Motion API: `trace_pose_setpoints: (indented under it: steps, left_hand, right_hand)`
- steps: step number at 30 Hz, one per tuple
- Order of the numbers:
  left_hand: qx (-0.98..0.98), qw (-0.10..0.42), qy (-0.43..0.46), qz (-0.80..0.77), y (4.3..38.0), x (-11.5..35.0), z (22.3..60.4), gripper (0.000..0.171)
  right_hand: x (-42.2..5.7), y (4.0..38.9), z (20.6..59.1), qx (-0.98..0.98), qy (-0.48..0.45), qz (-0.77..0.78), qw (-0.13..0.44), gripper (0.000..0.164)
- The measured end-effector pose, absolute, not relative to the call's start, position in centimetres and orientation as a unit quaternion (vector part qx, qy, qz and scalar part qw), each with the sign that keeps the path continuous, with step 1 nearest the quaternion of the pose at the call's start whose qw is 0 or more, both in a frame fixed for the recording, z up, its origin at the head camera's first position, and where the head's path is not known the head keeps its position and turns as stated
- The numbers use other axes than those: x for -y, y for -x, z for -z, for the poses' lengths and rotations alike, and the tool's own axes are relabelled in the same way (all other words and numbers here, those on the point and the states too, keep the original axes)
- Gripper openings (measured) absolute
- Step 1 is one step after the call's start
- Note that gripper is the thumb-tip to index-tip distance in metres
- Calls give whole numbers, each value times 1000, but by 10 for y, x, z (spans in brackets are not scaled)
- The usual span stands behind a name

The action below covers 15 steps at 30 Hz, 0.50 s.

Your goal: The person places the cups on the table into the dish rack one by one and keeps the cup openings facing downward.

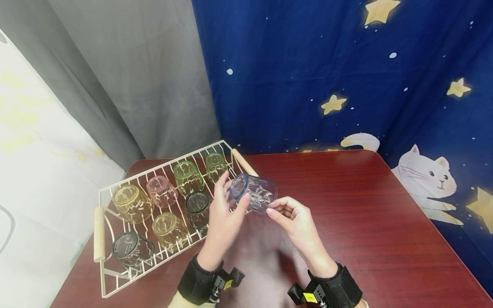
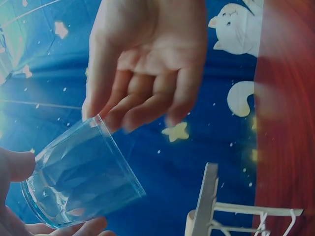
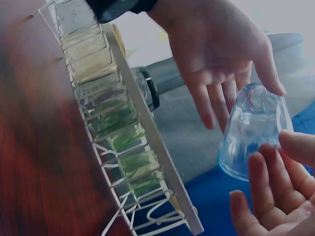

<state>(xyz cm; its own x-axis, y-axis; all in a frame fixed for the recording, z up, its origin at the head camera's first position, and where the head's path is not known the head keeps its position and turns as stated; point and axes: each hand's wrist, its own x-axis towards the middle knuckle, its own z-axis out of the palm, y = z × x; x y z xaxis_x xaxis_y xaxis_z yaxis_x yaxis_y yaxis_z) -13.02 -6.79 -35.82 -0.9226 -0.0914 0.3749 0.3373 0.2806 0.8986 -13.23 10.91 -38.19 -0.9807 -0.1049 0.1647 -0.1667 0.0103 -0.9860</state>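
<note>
A clear blue-tinted drinking glass [image 1: 262,191] is held tilted above the table, near the right end of a white wire rack [image 1: 161,164]. My left hand [image 1: 224,220] grips it around the base end, thumb on the near side and fingers behind. At the opposite end, my right hand [image 1: 300,220] pinches the rim between thumb and fingertips. In the left wrist view, the glass [image 2: 83,172] has its open mouth toward the right hand [image 2: 147,64]. The right wrist view shows the glass [image 3: 253,128] between both hands, nothing visible inside it.
Several glasses stand upside down in the rack, among them a yellow glass [image 1: 132,205], a pink glass [image 1: 162,192], a green glass [image 1: 188,177] and a dark grey glass [image 1: 132,250]. Wooden handles [image 1: 99,233] cap the rack's ends. The red-brown table [image 1: 346,205] meets a blue curtain [image 1: 285,85] behind.
</note>
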Motion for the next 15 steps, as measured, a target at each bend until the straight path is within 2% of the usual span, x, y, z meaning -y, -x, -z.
trace_pose_setpoints:
  steps: [9, 15]
  left_hand:
    - [794, 231, 9, 562, 151, 94, 358, 67]
    - [826, 236, -6, 512, 161, 97, 365, 65]
  right_hand:
    - [-116, 135, 395, 757, -97, -645, -47, 18]
    - [-118, 135, 405, 757, -75, -646, -63, 21]
